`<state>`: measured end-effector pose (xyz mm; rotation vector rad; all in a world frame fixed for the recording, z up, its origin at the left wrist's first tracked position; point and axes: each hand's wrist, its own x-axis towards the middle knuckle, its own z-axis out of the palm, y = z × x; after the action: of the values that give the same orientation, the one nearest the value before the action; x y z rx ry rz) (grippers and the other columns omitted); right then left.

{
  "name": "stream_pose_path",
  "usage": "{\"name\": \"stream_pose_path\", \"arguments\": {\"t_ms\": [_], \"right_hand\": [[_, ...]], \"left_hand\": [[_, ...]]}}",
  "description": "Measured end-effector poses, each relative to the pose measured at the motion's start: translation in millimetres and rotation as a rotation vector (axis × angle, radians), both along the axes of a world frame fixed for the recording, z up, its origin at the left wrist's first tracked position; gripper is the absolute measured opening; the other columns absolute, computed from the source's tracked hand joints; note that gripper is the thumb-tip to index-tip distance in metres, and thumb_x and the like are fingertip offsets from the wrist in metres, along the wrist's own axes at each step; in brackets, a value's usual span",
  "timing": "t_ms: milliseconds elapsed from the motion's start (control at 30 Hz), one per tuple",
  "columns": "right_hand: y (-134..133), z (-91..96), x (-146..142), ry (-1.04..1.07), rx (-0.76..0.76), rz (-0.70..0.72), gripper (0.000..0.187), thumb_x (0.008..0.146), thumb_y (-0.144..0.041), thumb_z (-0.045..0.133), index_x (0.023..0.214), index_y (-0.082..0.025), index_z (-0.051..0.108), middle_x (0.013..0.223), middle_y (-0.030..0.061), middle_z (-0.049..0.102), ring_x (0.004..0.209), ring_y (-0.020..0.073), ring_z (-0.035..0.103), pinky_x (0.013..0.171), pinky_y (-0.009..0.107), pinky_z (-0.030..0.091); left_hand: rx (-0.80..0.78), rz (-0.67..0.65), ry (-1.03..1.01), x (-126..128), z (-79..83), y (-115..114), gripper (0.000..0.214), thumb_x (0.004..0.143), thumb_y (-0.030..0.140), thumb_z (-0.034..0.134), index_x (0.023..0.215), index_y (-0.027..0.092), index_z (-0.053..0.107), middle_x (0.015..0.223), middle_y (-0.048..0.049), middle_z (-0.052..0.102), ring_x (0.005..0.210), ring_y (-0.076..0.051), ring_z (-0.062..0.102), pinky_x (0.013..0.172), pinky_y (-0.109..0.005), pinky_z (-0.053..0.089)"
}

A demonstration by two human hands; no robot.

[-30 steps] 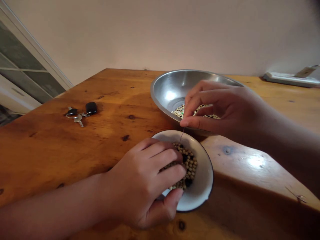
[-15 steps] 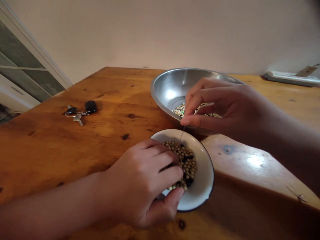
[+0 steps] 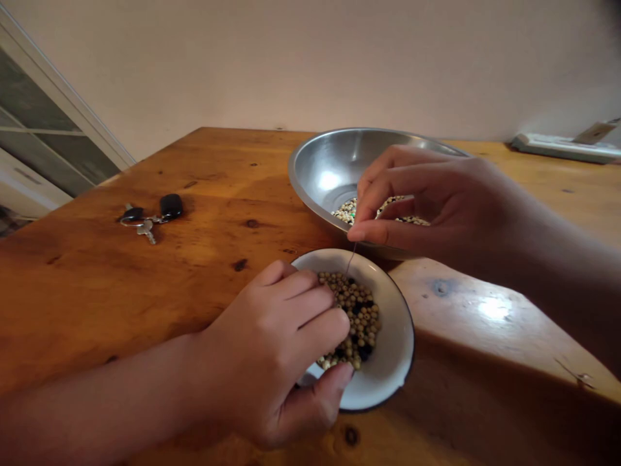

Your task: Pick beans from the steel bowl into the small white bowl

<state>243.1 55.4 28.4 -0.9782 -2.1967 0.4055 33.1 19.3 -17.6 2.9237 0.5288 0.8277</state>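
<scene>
My right hand (image 3: 431,207) hangs over the near rim of a steel bowl (image 3: 325,175), pinching a thin needle (image 3: 352,257) between thumb and forefinger. The needle points down toward a white enamel bowl (image 3: 396,340) with a dark rim, which holds pale and dark beads (image 3: 359,310). My left hand (image 3: 276,343) rests at that bowl's left side, its fingertips among the beads. Whether those fingers hold any is hidden. More beads (image 3: 352,210) lie in the steel bowl, partly behind my right hand.
Both bowls stand on a wooden table (image 3: 121,285). A bunch of keys with a black fob (image 3: 155,213) lies to the left. A white flat object (image 3: 565,147) lies at the far right, with a wall behind the table and a glazed door (image 3: 43,123) at left.
My left fingers have drawn back toward the left, exposing more beads in the white bowl. The view has shifted slightly upward. My right hand's pinch on the needle looks unchanged.
</scene>
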Motion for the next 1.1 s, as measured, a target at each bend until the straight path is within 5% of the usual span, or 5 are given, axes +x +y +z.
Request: {"name": "stream_pose_path", "arguments": {"t_ms": [267,633,833,1100], "right_hand": [[-1.5,0.6,-0.1,-0.003,-0.003,0.007,0.014,0.077,-0.034,0.07,0.07,-0.024,0.065,0.086,-0.0023,0.057,0.076,0.0116,0.057,0.064,0.026,0.047],[-0.5,2.1,0.1,-0.037,0.039,-0.001,0.015,0.078,-0.035,0.069,0.07,-0.023,0.065,0.085,-0.0017,0.058,0.075,0.0116,0.056,0.063,0.026,0.047],[-1.4,1.4,0.0,-0.046,0.052,-0.009,0.015,0.077,-0.036,0.07,0.069,-0.024,0.065,0.084,-0.0013,0.058,0.074,0.0131,0.057,0.062,0.028,0.046],[-1.7,1.9,-0.9,-0.085,0.092,0.006,0.013,0.079,-0.034,0.068,0.071,-0.025,0.064,0.084,-0.0008,0.058,0.072,0.0134,0.057,0.059,0.03,0.044]], "left_hand": [[-0.06,-0.037,0.05,1.2,3.6,0.4,0.026,0.082,0.025,0.041,0.061,0.017,0.054,0.057,-0.0046,0.054,0.055,-0.017,0.046,0.057,-0.032,0.039],[-0.047,-0.03,-0.064,-2.6,-2.7,1.5,0.023,0.082,0.027,0.047,0.091,0.013,0.062,0.084,-0.0098,0.065,0.08,-0.022,0.058,0.07,-0.035,0.051],[-0.112,-0.118,-0.021,-2.6,-3.3,3.1,0.036,0.082,0.025,0.046,0.113,0.013,0.06,0.118,-0.0108,0.065,0.113,-0.024,0.056,0.099,-0.041,0.045],[-0.218,-0.07,0.098,0.7,6.6,1.9,0.035,0.086,0.038,0.046,0.103,0.015,0.066,0.116,-0.0099,0.067,0.104,-0.024,0.062,0.099,-0.043,0.044]]}}
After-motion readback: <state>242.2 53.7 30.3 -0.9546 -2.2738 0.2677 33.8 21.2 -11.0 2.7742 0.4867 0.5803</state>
